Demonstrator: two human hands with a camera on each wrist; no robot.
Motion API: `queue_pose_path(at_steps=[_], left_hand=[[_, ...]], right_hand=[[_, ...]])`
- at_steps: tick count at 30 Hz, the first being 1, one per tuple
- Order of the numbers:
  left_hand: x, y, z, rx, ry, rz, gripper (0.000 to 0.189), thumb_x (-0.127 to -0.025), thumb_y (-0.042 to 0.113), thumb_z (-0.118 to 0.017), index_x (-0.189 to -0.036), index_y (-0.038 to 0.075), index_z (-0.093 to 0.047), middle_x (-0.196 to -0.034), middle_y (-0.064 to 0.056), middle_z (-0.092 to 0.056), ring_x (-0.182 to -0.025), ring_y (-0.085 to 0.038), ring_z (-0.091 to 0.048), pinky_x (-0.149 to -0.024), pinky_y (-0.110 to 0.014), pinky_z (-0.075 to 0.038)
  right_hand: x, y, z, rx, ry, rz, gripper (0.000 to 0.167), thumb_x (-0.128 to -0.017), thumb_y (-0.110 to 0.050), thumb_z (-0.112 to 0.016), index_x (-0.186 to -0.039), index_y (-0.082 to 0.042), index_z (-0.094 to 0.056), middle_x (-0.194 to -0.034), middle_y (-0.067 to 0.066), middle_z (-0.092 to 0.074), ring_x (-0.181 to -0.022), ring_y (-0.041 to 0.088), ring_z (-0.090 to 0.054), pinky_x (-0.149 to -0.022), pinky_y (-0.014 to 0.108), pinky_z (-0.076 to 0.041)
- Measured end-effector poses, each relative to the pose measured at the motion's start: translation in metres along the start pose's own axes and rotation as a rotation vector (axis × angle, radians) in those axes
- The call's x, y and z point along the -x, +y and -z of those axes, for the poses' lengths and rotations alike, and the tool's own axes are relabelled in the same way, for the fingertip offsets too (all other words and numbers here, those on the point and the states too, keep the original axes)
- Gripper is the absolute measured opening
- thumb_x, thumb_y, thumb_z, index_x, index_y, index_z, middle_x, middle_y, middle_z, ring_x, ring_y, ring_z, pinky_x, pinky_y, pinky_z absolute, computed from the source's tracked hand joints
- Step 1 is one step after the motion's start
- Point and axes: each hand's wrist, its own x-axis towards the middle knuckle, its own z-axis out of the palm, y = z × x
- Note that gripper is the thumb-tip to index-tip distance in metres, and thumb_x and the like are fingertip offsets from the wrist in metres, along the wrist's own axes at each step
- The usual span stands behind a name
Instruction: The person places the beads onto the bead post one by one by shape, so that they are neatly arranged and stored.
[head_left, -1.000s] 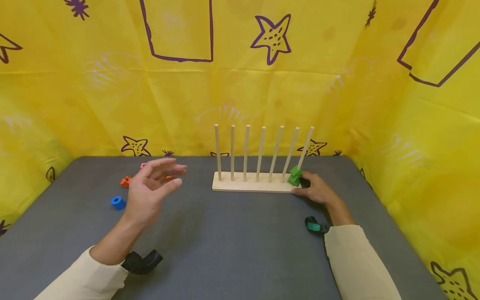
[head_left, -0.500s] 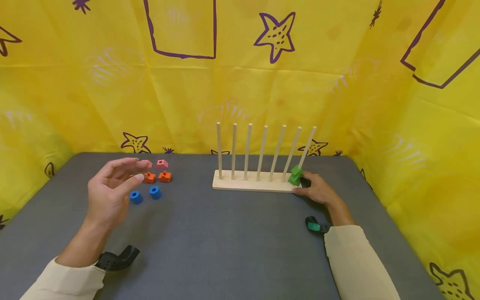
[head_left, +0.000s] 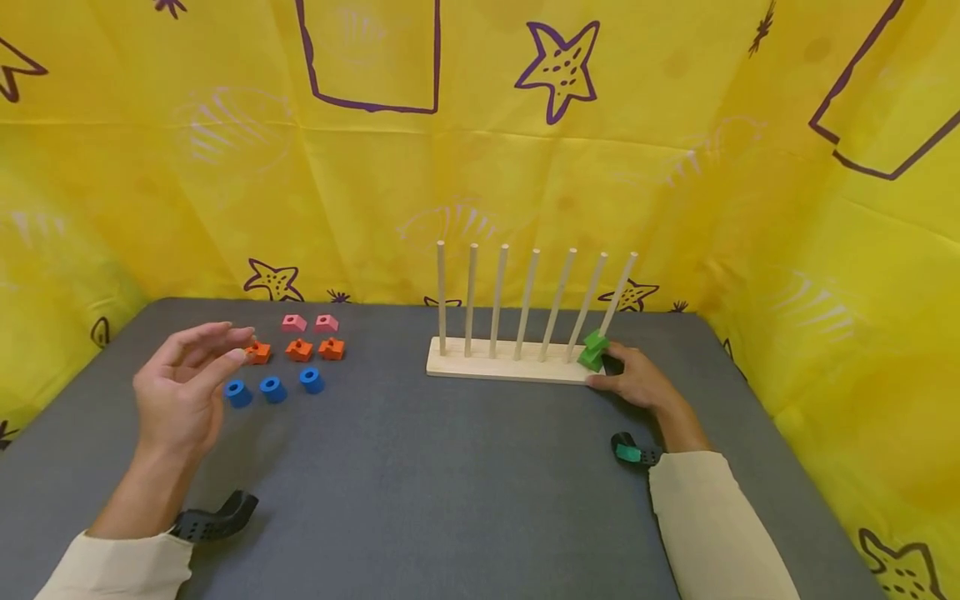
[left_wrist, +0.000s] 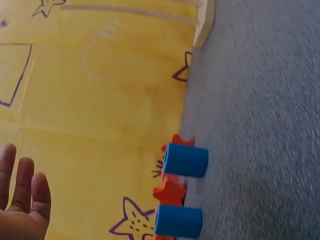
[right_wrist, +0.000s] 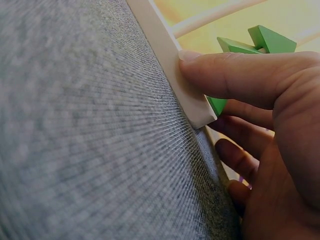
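A wooden peg stand (head_left: 502, 364) with a row of upright pegs stands toward the back of the table. My right hand (head_left: 639, 379) grips the right end of its base, thumb against the front face in the right wrist view. Green angular blocks (head_left: 592, 357) are stacked on the rightmost peg, just beside those fingers. My left hand (head_left: 182, 387) is held in the air at left, fingers relaxed, holding nothing. Near its fingertips lie blue cylinders (head_left: 273, 390) and orange star-shaped blocks (head_left: 298, 351); two pink blocks (head_left: 326, 322) sit behind them, and the hand may hide more.
The grey tabletop (head_left: 450, 483) spreads in front of the stand. A yellow patterned cloth (head_left: 360, 192) hangs behind the table and along its sides. Black curved pieces (head_left: 217, 518) are fixed at both wrists.
My left hand has moved left and slightly down, uncovering the orange, blue and pink blocks. My right hand has stayed at the stand's end. The head view has shifted slightly.
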Motion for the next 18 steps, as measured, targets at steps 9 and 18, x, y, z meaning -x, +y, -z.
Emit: queue_pose_path(at_steps=[9, 18], left_hand=[[-0.006, -0.001, 0.026, 0.003, 0.128, 0.013, 0.036, -0.076, -0.031, -0.058, -0.110, -0.026, -0.052, -0.095, -0.026, -0.067, -0.090, -0.030, -0.068, -0.079, -0.033, -0.052], [-0.005, -0.010, 0.056, -0.110, 0.193, 0.132, 0.038, -0.077, -0.025, -0.064, -0.114, -0.017, -0.059, -0.098, -0.017, -0.070, -0.094, -0.024, -0.067, -0.077, -0.027, -0.052]], right_hand=[[-0.001, 0.001, 0.000, -0.002, 0.009, 0.016, 0.065, -0.083, -0.019, -0.077, -0.137, 0.004, -0.049, -0.139, 0.026, -0.046, -0.132, 0.044, -0.034, -0.107, 0.059, -0.019], [-0.001, 0.002, -0.001, -0.007, -0.001, 0.028, 0.065, -0.084, -0.019, -0.077, -0.137, 0.004, -0.049, -0.139, 0.027, -0.045, -0.132, 0.044, -0.034, -0.107, 0.060, -0.020]])
